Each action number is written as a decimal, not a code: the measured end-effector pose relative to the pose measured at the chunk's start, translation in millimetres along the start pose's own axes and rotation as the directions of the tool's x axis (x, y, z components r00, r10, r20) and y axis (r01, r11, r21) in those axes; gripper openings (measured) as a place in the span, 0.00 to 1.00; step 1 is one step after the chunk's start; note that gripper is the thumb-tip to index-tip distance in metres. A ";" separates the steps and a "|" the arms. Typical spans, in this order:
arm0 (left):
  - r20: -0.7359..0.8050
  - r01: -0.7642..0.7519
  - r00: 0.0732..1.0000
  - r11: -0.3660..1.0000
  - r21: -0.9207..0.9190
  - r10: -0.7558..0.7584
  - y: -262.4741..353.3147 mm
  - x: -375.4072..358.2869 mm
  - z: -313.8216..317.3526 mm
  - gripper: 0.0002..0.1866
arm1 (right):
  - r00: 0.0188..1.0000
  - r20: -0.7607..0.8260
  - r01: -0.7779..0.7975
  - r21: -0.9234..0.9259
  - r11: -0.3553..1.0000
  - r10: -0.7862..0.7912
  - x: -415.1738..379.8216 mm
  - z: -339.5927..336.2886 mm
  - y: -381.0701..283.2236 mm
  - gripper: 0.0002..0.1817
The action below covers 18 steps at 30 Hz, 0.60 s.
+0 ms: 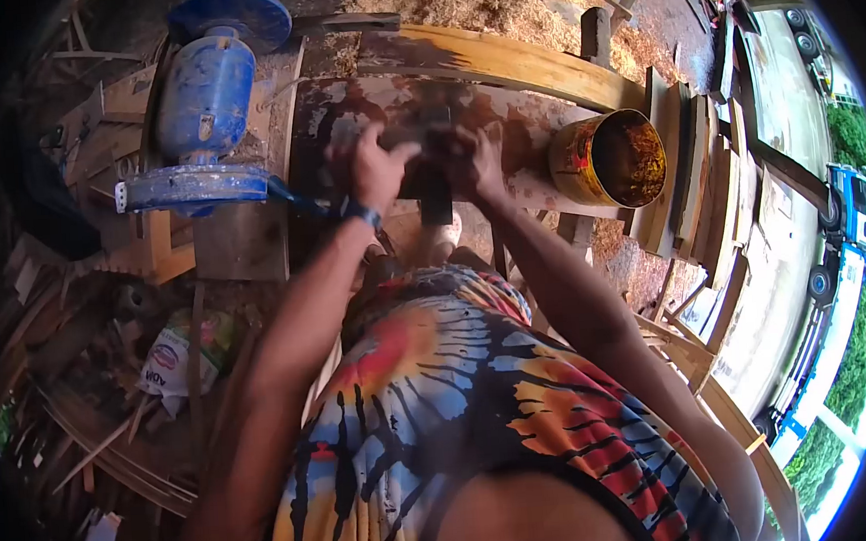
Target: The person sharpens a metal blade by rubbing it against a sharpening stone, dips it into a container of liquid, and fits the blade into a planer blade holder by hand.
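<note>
My left hand point(379, 167), a band on its wrist, is over a dark, stained work surface point(323, 119). Its thumb and fingers stand apart, though motion smears them. Close by on the right, my right hand point(478, 159) has its fingers bent inward at a dark shape between the hands. Blur hides what that shape is and whether the fingers grip it. A dark, narrow flat piece point(436, 203) sticks out from the surface towards my body, between the two wrists.
A blue bench grinder-like machine point(206, 96) stands at left. An open yellow can point(567, 159), stained inside, is at right beside stacked boards point(690, 170). A long plank point(509, 56) borders the far side; wood shavings point(481, 5) lie beyond. A printed bag point(169, 361) sits lower left.
</note>
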<state>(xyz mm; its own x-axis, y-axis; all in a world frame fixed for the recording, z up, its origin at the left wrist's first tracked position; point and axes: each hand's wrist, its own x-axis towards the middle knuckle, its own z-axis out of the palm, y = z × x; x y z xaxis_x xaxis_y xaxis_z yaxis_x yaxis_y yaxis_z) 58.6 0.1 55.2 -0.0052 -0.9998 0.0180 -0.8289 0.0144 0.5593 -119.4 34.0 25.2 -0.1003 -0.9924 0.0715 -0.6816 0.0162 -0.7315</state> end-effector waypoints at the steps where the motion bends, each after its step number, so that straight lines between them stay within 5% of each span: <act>1: -0.105 -0.137 0.985 0.991 0.001 0.136 -11.8 22.0 12.4 0.30 | 0.998 -0.010 -0.063 0.004 0.998 0.063 15.3 2.3 -1.0 0.28; 4: -0.073 -0.125 0.990 0.992 -0.025 0.123 -14.3 22.5 15.8 0.29 | 0.992 -0.016 -0.124 -0.103 0.987 0.123 15.0 4.6 6.9 0.28; 7: -0.030 -0.108 0.994 0.993 0.038 0.109 -7.7 -39.7 -2.2 0.30 | 0.999 0.032 0.010 -0.055 0.998 -0.008 -43.1 -3.3 14.5 0.26; 9: -0.052 -0.157 0.987 0.984 -0.083 0.153 -7.4 -57.1 2.3 0.30 | 0.988 0.090 -0.135 0.093 0.986 0.126 -65.2 -14.0 5.6 0.25; 10: -0.041 -0.121 0.992 0.990 -0.073 0.118 -3.9 -50.8 3.4 0.30 | 0.989 -0.032 0.139 -0.082 0.987 -0.143 -55.5 -12.1 12.2 0.25; 13: -0.007 -0.043 0.999 0.996 -0.078 0.043 4.2 -2.3 12.9 0.30 | 0.973 -0.067 0.211 -0.103 0.972 -0.219 -3.9 -8.6 14.2 0.25; 15: -0.011 0.012 1.000 0.881 -0.472 -0.019 -3.6 30.6 39.9 0.29 | 0.997 -0.055 0.044 -0.071 0.997 -0.048 14.1 -3.9 21.2 0.23; 17: -0.017 0.006 1.000 0.849 -0.528 -0.018 -15.5 10.2 57.6 0.29 | 0.994 0.019 -0.107 0.088 0.990 0.105 15.4 -2.5 25.8 0.24; 18: -0.030 -0.004 0.999 0.832 -0.555 -0.015 -18.0 3.2 57.9 0.29 | 0.999 -0.044 0.024 0.051 0.998 -0.022 2.2 -2.0 28.8 0.23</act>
<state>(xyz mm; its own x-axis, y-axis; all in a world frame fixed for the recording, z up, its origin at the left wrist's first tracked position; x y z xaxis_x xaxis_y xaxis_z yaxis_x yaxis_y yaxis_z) 41.1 -4.1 -2.9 0.0234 -0.9991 0.0342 -0.3789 0.0228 0.9252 -140.7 32.6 5.7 -0.1172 -0.9861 0.1176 -0.6463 -0.0142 -0.7630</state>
